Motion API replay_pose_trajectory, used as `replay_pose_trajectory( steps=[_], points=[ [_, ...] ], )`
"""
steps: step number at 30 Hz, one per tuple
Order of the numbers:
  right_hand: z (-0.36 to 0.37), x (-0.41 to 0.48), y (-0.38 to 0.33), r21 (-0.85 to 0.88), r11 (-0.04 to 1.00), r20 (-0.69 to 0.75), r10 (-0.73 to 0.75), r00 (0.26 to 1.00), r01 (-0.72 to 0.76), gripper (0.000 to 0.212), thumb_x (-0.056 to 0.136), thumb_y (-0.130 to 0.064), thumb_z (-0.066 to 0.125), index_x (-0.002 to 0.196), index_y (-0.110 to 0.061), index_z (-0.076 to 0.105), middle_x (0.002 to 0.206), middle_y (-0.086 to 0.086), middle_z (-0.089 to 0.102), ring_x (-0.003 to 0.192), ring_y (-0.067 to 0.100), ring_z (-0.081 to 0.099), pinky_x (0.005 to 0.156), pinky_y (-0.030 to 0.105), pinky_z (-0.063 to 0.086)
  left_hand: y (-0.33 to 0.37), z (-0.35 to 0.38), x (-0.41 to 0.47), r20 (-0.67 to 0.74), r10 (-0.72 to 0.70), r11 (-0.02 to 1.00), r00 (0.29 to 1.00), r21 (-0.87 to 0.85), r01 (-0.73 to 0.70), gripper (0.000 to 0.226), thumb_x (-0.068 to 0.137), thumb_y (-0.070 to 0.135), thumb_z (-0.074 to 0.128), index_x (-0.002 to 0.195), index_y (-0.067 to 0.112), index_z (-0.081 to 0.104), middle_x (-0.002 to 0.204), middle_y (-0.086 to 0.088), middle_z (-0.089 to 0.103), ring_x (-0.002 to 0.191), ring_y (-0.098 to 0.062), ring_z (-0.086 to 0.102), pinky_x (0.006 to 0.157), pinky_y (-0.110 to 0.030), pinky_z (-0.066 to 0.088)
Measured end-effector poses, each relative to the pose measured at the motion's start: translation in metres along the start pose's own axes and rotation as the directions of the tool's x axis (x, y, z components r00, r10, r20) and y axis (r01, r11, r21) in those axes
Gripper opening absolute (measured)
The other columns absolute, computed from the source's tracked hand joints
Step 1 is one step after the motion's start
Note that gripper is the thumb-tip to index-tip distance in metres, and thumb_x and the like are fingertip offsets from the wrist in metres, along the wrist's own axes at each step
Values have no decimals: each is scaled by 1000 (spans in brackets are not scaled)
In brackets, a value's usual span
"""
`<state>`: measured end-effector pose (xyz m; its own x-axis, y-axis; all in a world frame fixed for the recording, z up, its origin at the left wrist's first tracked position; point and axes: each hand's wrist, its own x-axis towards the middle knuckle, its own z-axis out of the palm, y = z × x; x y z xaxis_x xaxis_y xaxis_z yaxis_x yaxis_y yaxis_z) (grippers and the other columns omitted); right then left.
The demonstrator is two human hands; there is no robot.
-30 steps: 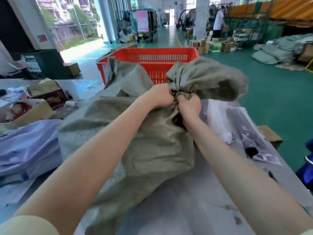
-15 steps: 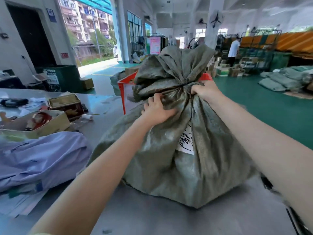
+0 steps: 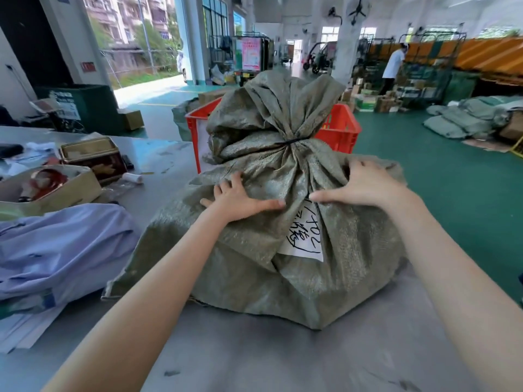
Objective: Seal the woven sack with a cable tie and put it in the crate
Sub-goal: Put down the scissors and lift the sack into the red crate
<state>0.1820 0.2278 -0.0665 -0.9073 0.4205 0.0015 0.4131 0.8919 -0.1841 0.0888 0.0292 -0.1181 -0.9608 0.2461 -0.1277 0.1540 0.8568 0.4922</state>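
Observation:
A grey-green woven sack [image 3: 254,261] stands upright on the grey table [image 3: 254,357], its neck gathered by a thin black cable tie [image 3: 291,141]. A white label with black handwriting [image 3: 304,236] is on its front. My left hand [image 3: 237,200] lies spread on the sack's left shoulder. My right hand [image 3: 365,185] lies spread on its right shoulder, fingers curling over the cloth. Both hands press the sack from either side, below the tie. A red plastic crate [image 3: 339,128] stands just behind the sack, mostly hidden by it.
On the table's left lie a pale blue garment [image 3: 56,250], an open cardboard box [image 3: 51,190], a brown tin [image 3: 93,157] and a small white roll [image 3: 133,178]. Green floor lies to the right, with more sacks [image 3: 464,120] piled far right. A person [image 3: 393,69] stands among boxes at the back.
The sack went from lying flat to standing upright. Both hands left the tied neck and moved down onto the sack's shoulders, fingers now spread.

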Motion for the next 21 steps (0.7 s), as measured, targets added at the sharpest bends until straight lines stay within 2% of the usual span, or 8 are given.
replay_pose_trajectory(
  steps=[2,4,6,8,10,12,15,21],
  points=[
    [20,-3,-4,-60,998,-46,-2,999,-1,116,57,-78,60,149,-22,17,158,10,14,145,39,9,107,72,12,-1,9,0,58,24,993,998,111,-31,133,48,78,65,149,28,-6,160,-12,1,147,-35,2,111,-66,4],
    [35,-1,-16,-121,993,-176,-3,984,-18,94,70,-68,58,146,-21,26,156,11,21,144,40,12,104,76,9,6,18,0,-24,52,983,998,178,-46,128,50,72,71,149,24,6,156,-14,16,143,-38,16,108,-68,11],
    [46,-1,-26,-164,986,-255,-14,967,-29,77,82,-56,53,145,-19,29,155,10,25,144,40,14,106,72,8,14,27,-3,-153,80,970,985,240,-42,102,62,63,70,142,16,28,146,-15,33,135,-40,31,104,-67,20],
    [56,2,-31,-174,985,-361,-46,932,-19,57,91,-37,50,142,-13,37,150,12,36,141,37,26,110,62,14,21,32,-4,-266,134,963,955,261,-62,59,79,41,63,127,11,47,135,-14,45,126,-40,41,102,-63,26],
    [63,6,-33,-131,990,-590,-118,799,49,31,83,-6,54,112,-1,63,117,18,66,114,35,59,98,52,39,24,30,-6,-349,147,981,925,175,-90,32,84,17,51,115,9,55,123,-14,55,117,-39,50,101,-58,30],
    [59,5,-35,-102,986,-729,-167,664,135,13,56,7,61,64,-1,66,62,13,69,59,26,69,61,35,52,29,24,-7,-434,132,991,891,26,-134,31,85,6,42,114,10,52,117,-15,60,110,-39,55,96,-53,36],
    [40,2,-47,-90,976,-758,-195,622,197,13,42,1,61,46,-11,58,41,0,58,33,19,55,36,15,36,35,7,-1,-573,111,951,812,-176,-254,37,84,-2,35,116,10,50,119,-15,60,108,-38,56,89,-50,43],
    [-12,10,-78,-105,954,-860,-229,456,281,29,56,-5,37,53,-14,65,44,-2,59,33,14,54,40,12,20,52,-40,11,-720,104,836,686,-311,-453,46,82,-9,33,120,7,54,115,-17,63,107,-34,57,82,-36,44]
  ],
)
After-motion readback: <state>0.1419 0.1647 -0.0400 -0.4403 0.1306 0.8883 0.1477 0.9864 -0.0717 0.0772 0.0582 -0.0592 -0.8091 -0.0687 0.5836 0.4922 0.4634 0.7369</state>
